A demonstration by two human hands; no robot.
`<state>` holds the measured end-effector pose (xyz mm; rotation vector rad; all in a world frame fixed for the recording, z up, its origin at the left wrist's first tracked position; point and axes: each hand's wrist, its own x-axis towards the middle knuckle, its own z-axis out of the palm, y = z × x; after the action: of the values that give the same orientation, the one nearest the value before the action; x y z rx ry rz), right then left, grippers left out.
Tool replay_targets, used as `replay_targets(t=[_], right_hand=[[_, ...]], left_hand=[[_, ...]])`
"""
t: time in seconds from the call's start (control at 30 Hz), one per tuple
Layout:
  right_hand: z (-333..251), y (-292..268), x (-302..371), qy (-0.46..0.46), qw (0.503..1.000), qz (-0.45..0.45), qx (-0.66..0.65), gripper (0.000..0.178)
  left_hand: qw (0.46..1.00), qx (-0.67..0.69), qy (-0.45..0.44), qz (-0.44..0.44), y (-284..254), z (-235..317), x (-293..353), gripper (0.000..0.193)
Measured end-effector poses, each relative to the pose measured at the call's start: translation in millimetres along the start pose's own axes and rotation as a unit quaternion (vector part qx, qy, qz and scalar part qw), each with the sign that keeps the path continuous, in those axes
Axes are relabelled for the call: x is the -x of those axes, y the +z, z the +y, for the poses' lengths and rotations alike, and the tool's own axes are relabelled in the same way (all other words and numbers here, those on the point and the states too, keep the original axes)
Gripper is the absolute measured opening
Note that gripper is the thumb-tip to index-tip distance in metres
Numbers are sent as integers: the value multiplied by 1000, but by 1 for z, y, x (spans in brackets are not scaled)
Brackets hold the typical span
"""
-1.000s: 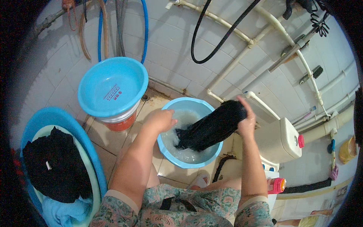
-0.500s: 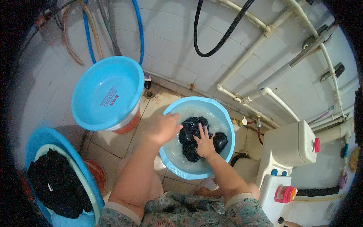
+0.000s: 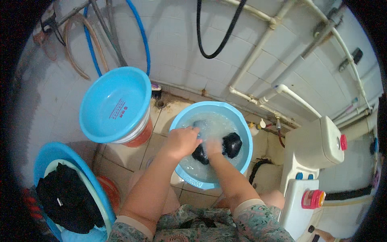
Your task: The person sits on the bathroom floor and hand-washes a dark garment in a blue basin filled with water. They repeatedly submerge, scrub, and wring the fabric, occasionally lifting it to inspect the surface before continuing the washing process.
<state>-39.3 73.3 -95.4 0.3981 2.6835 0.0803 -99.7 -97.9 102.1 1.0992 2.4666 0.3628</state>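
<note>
A light blue basin of cloudy, bubbly water stands on the floor in front of me. Wet black cloth bulges out of the water in dark lumps, the rest of it submerged. My right hand is pushed down into the water between two of these lumps; motion and water blur its fingers. Over the basin's left side hovers my left hand, its thumb and fingers apart near the water surface, holding nothing that I can see.
A second blue basin rests on a bucket at the left. Nearer, a tilted blue tub holds dry-looking black clothes. A toilet with a pink-lidded jar stands right; pipes line the wall.
My right hand has sunk deeper, pushing much of the black cloth under the water. My left hand has shifted slightly right and down. The whole view has tilted a little.
</note>
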Motion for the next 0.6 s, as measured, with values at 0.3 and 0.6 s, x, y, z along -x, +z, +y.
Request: replay_targets(t=[0.3, 0.6], right_hand=[[60, -146, 125, -46, 965, 90, -244, 41], [51, -297, 231, -193, 957, 204, -72, 44]], left_hand=[[951, 181, 247, 47, 30, 27, -3, 97], [825, 482, 246, 161, 19, 78, 22, 95]])
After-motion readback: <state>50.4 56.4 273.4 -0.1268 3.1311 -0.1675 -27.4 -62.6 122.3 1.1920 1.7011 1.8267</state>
